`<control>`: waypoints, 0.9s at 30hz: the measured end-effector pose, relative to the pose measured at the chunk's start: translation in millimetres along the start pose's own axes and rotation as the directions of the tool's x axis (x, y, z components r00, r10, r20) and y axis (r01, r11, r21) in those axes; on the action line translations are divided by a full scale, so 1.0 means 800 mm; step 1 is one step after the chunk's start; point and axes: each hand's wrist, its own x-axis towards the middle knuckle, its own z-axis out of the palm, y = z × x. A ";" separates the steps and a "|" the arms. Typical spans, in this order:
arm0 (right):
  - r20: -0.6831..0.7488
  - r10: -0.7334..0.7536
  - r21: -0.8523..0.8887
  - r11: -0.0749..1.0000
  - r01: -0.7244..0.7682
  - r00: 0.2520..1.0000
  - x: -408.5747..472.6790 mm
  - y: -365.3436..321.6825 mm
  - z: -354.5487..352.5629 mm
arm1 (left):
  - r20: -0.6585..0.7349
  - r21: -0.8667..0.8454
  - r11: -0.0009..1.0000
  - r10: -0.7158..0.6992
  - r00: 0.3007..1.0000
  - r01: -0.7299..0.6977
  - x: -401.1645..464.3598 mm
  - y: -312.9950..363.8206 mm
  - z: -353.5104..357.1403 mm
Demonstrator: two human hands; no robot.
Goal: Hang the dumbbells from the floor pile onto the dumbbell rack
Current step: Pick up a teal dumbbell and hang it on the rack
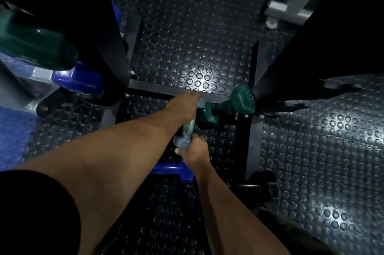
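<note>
left hand grips the handle of a pale blue-grey hex dumbbell, low over the black studded rubber floor; right hand holds its near head; dark green hex dumbbell just beyond, against the black steel rack frame; blue dumbbell beneath the right wrist.

Only one marking shows: a round embossed mark on the end face of the green dumbbell lying by the rack's base. It seems to be a figure or letter inside a ring of small raised characters, but the dim light and blur make it unreadable. No other dumbbell, frame part or floor surface carries legible text or numbers.
</note>
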 end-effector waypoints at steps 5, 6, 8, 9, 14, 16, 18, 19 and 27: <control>-0.046 -0.091 -0.040 0.995 0.089 0.995 -0.016 0.003 -0.004 | -0.027 -0.026 0.999 0.046 0.999 -0.047 -0.006 -0.013 -0.013; -0.041 -0.113 -0.056 0.992 0.111 0.993 -0.023 0.002 -0.001 | -0.020 -0.031 0.998 0.050 0.999 -0.051 -0.014 -0.020 -0.017; -0.010 -0.150 -0.088 0.985 0.148 0.989 -0.035 -0.002 0.002 | -0.019 -0.034 0.998 0.054 0.998 -0.055 -0.032 -0.034 -0.029; 0.014 -0.167 -0.107 0.980 0.167 0.986 -0.041 -0.008 0.002 | -0.018 -0.025 0.999 0.046 0.999 -0.047 -0.044 -0.043 -0.039; 0.091 -0.284 -0.173 0.939 0.296 0.955 -0.079 -0.055 -0.005 | -0.007 0.071 0.997 0.012 1.000 -0.012 -0.102 -0.076 -0.110; 0.103 -0.332 -0.198 0.917 0.346 0.938 -0.102 -0.075 -0.014 | -0.005 0.128 0.992 0.005 1.000 -0.004 -0.126 -0.078 -0.141; 0.111 -0.367 -0.202 0.902 0.382 0.924 -0.131 -0.090 -0.023 | 0.000 0.167 0.986 -0.010 1.000 0.010 -0.152 -0.075 -0.166; 0.116 -0.383 -0.199 0.895 0.400 0.916 -0.148 -0.095 -0.029 | -0.010 0.175 0.984 -0.008 1.000 0.010 -0.166 -0.072 -0.177; 0.062 -0.443 -0.177 0.877 0.447 0.894 -0.285 -0.109 -0.122 | -0.159 0.167 0.985 0.070 0.985 -0.043 -0.267 0.023 -0.253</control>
